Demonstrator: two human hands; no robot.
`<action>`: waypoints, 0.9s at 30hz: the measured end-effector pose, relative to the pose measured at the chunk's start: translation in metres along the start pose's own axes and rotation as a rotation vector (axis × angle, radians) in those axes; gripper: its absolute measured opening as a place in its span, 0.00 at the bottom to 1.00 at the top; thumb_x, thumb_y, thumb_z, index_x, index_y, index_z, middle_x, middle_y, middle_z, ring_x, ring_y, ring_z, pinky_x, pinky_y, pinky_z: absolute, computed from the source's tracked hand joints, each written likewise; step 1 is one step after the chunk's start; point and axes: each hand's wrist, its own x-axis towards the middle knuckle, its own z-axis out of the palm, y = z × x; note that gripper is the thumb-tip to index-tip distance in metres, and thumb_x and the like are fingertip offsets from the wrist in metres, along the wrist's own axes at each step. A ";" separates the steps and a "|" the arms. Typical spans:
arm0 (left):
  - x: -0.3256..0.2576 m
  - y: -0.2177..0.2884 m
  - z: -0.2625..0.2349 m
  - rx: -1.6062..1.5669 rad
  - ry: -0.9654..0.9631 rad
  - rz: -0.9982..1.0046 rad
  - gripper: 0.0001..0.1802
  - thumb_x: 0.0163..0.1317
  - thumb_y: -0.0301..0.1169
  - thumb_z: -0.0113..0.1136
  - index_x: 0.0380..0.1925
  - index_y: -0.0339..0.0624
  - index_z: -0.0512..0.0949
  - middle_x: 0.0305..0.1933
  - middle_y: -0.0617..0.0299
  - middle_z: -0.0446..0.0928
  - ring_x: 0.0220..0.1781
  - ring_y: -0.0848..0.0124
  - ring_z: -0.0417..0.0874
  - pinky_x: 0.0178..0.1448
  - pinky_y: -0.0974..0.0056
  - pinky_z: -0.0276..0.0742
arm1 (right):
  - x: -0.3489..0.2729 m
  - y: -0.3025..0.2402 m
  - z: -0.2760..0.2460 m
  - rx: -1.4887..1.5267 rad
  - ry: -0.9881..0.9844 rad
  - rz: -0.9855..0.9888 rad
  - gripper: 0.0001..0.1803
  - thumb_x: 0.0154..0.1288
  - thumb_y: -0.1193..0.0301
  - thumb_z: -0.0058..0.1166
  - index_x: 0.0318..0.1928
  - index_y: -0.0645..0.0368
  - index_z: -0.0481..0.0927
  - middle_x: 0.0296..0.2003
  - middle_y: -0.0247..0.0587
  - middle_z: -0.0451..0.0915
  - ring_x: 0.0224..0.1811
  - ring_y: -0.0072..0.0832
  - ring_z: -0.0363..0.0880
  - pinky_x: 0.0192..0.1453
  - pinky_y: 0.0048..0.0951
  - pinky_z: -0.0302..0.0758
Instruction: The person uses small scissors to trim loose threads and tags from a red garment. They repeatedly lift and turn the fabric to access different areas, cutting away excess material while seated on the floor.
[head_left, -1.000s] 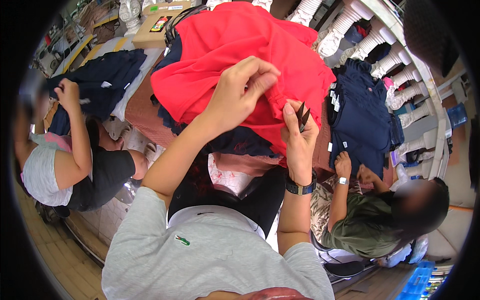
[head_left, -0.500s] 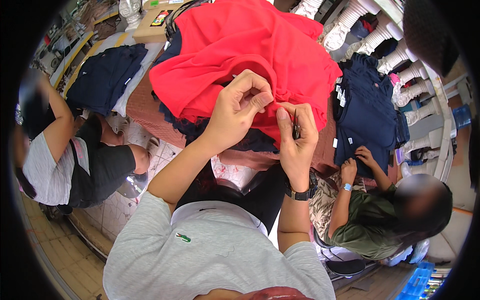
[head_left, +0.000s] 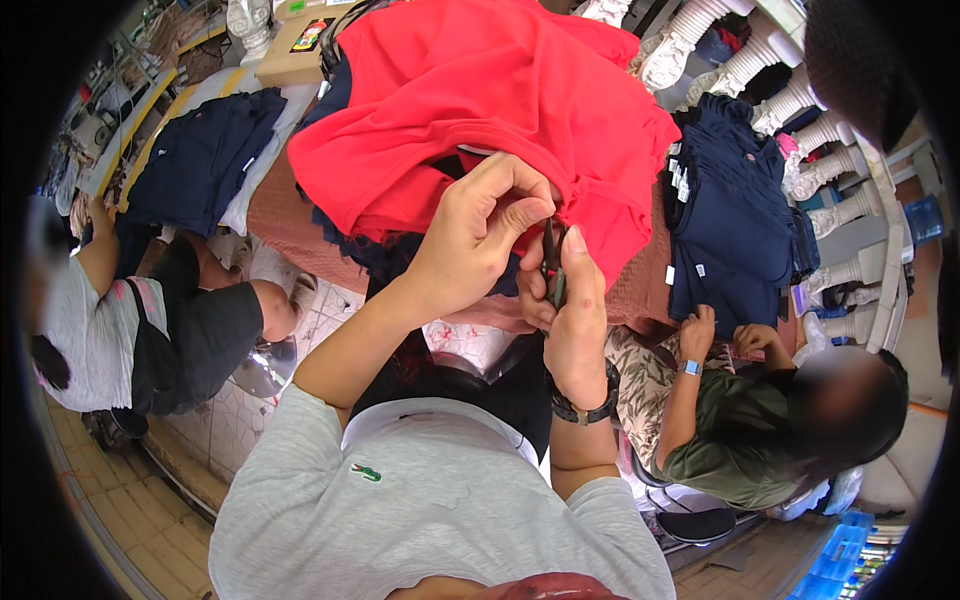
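A large red garment lies spread over the pile in front of me, its folds bunched near my fingers. My left hand pinches the red cloth at its near edge between thumb and forefinger. Just right of it, my right hand grips small dark thread snips, their blades pointing up at the pinched spot. The tips are close to the cloth; whether they touch a thread is too small to tell. Dark fabric shows beneath the red garment.
Folded navy garments are stacked to the right, where a co-worker in a dark green top has both hands at them. More navy garments lie at left beside a seated person in grey. A cardboard box stands behind.
My right hand has turned and dropped slightly, bringing the snips upright under the pinched cloth; before, they were tucked in the palm while its fingers touched the cloth. My left hand still pinches.
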 end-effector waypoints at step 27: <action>0.003 -0.003 -0.003 0.175 -0.083 0.140 0.05 0.71 0.24 0.59 0.35 0.36 0.74 0.38 0.62 0.70 0.37 0.75 0.77 0.42 0.70 0.75 | 0.012 0.009 -0.019 0.213 -0.136 0.003 0.23 0.79 0.50 0.36 0.31 0.54 0.66 0.23 0.27 0.59 0.17 0.15 0.50 0.20 0.20 0.45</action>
